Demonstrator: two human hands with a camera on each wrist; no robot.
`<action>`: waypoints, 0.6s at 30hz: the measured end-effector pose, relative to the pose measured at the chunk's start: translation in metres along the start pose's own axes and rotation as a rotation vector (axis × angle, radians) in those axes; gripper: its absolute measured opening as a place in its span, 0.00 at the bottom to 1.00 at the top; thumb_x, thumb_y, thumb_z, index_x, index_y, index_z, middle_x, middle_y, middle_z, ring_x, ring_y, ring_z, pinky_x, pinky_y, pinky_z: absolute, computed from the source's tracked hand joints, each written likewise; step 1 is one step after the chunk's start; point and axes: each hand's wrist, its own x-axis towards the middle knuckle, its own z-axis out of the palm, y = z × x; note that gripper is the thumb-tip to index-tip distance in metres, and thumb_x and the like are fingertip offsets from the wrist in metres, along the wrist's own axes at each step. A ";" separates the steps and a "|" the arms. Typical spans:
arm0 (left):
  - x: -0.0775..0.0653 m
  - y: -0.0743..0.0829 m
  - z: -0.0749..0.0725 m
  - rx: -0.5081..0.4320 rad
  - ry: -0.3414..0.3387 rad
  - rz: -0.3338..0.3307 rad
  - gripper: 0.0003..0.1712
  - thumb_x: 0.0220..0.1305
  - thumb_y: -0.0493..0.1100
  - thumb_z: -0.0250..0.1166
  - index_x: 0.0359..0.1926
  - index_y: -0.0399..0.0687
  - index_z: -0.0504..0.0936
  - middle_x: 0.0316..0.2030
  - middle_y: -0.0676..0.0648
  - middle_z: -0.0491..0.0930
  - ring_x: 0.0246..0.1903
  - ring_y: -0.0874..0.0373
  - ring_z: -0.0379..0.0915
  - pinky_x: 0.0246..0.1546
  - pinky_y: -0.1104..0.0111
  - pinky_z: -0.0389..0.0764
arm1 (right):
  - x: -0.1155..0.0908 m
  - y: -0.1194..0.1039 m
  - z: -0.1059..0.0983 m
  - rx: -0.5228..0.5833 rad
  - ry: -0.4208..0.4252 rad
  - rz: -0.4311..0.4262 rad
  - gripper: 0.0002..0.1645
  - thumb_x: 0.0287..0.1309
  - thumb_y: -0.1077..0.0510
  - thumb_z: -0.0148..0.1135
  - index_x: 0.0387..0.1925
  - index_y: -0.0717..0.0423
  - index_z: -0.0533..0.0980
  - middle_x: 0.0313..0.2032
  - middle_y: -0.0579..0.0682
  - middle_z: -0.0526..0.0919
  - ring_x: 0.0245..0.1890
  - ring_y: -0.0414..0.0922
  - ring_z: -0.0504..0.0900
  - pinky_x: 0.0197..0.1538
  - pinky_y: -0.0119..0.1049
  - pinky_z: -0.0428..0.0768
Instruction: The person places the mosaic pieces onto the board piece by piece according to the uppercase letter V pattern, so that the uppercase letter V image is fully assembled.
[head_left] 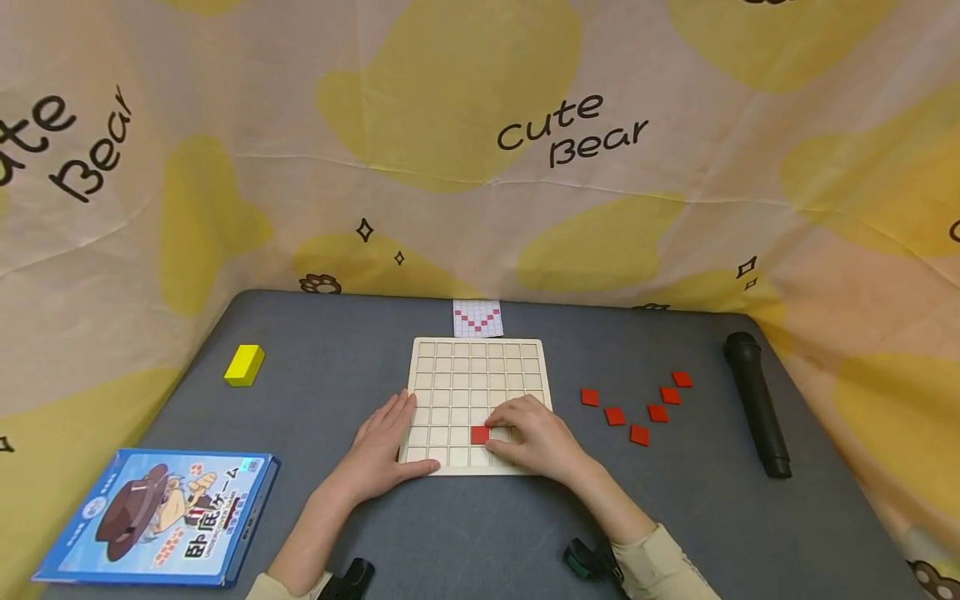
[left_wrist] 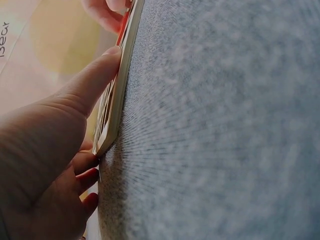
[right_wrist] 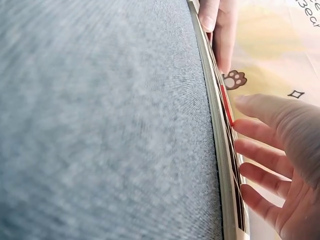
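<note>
Red tile (head_left: 480, 435): we see a small, thin square, plain, evenly red. It lies flat on the pale board (head_left: 425, 342), in the second row from the near edge, around the middle column. The board is cream with a square grid of darker lines; in the wrist views we see it edge-on, the tile a red sliver on its face.

Right hand (head_left: 534, 437): thumb and index finger bent and set apart, tips at the tile's right side. We cannot tell whether they pinch it or merely touch.

Left hand (head_left: 384, 446): fingers extended along the board's left edge, thumb spread wide over the near-left part.

Right of the board we count six loose red tiles (head_left: 615, 416), set apart in a rough V on the grey surface (head_left: 465, 542). Just beyond the board's far edge: a small white card (head_left: 477, 332) bearing red squares in a V.

Farther off we note a black microphone (head_left: 757, 404) at right, a yellow block (head_left: 244, 366) at left and a blue box (head_left: 67, 557) near left.
</note>
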 end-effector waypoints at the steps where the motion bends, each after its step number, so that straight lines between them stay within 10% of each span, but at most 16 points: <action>1: 0.000 0.000 0.000 0.001 0.001 0.001 0.63 0.53 0.65 0.71 0.75 0.34 0.49 0.74 0.35 0.47 0.73 0.39 0.41 0.66 0.41 0.48 | 0.000 0.001 0.000 0.014 -0.001 0.000 0.12 0.54 0.49 0.72 0.40 0.46 0.84 0.44 0.39 0.82 0.50 0.39 0.75 0.52 0.40 0.76; 10: 0.002 0.000 0.000 -0.008 0.004 0.011 0.63 0.53 0.65 0.71 0.75 0.34 0.49 0.75 0.36 0.47 0.73 0.39 0.40 0.66 0.41 0.48 | -0.007 0.023 -0.015 0.013 0.154 -0.013 0.06 0.55 0.56 0.71 0.37 0.48 0.85 0.41 0.41 0.84 0.45 0.42 0.78 0.48 0.41 0.78; 18: 0.002 0.001 -0.004 -0.022 0.033 -0.002 0.61 0.52 0.62 0.73 0.74 0.33 0.54 0.73 0.35 0.52 0.72 0.37 0.43 0.65 0.40 0.52 | -0.025 0.061 -0.044 -0.082 0.203 0.226 0.09 0.54 0.59 0.72 0.38 0.53 0.85 0.42 0.49 0.84 0.45 0.51 0.78 0.48 0.48 0.76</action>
